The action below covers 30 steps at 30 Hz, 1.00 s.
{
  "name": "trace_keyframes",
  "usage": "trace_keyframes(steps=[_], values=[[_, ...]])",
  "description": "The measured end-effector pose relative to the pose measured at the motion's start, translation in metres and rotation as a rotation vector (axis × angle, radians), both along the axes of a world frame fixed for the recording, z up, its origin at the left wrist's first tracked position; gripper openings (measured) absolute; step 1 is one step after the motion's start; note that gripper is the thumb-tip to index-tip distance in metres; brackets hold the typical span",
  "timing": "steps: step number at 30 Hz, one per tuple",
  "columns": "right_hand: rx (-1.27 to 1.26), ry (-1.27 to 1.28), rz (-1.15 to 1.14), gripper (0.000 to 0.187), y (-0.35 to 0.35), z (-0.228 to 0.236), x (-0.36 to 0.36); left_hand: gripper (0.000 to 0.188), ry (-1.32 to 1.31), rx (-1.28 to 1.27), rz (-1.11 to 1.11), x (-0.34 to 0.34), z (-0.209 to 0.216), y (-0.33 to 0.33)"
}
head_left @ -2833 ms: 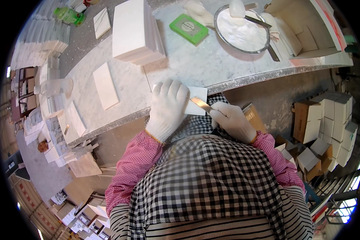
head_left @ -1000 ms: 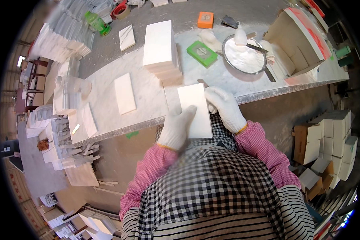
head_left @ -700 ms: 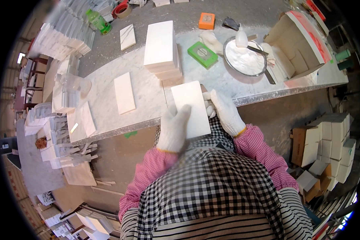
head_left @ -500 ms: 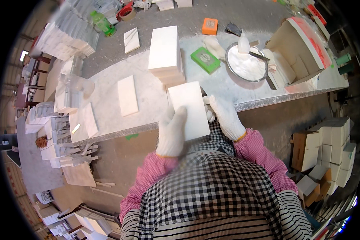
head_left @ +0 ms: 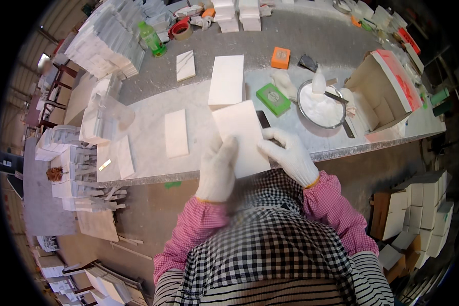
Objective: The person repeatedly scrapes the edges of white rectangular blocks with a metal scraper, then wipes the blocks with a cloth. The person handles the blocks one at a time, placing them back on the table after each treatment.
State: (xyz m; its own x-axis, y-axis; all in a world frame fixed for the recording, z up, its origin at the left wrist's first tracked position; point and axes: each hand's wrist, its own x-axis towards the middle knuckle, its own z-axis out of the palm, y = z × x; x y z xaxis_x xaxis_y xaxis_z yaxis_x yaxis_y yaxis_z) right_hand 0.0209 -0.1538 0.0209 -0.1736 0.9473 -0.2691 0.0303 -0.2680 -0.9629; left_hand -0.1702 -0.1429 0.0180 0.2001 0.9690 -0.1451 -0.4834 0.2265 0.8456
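I hold a white rectangular tile [head_left: 241,133] flat above the near edge of the grey workbench [head_left: 153,153], one gloved hand on each long side. My left hand [head_left: 218,171] grips its left edge from below. My right hand [head_left: 289,155] grips its right edge; a small dark tool shows just past those fingers. A stack of the same white tiles [head_left: 227,81] stands on the bench just beyond the held tile. Both hands wear white gloves over pink checked sleeves.
A single tile [head_left: 176,132] lies left of my hands. A green pad [head_left: 273,99], a metal bowl of white powder [head_left: 321,104], an orange block [head_left: 281,57] and an open carton [head_left: 380,89] stand to the right. More tile stacks [head_left: 104,43] line the left side. Small boxes [head_left: 418,214] are piled on the floor at right.
The tile, earlier low against my body with a small tool at its edge, is now raised flat over the bench edge and has moved slightly forward. Both hands still hold it.
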Motion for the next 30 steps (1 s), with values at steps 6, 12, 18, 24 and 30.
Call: trace_keyframes(steps=[6, 12, 18, 24, 30], values=[[0.076, -0.078, -0.122, 0.030, -0.018, -0.016, 0.038, 0.037, -0.049, -0.031, 0.053, 0.006, 0.010, 0.017], [0.132, -0.353, -0.223, 0.042, -0.022, -0.017, 0.090, 0.027, -0.013, -0.037, 0.043, 0.007, 0.011, 0.038], [0.339, -1.018, -0.273, 0.037, -0.013, -0.034, 0.138, 0.022, 0.063, 0.002, -0.007, 0.011, 0.003, 0.071], [0.392, -1.030, -0.455, 0.025, -0.001, -0.034, 0.145, 0.023, -0.223, -0.065, -0.022, 0.010, -0.008, 0.088], [0.312, -0.973, -0.437, 0.030, 0.007, -0.050, 0.163, 0.034, -0.243, -0.100, -0.047, 0.012, 0.008, 0.080]])
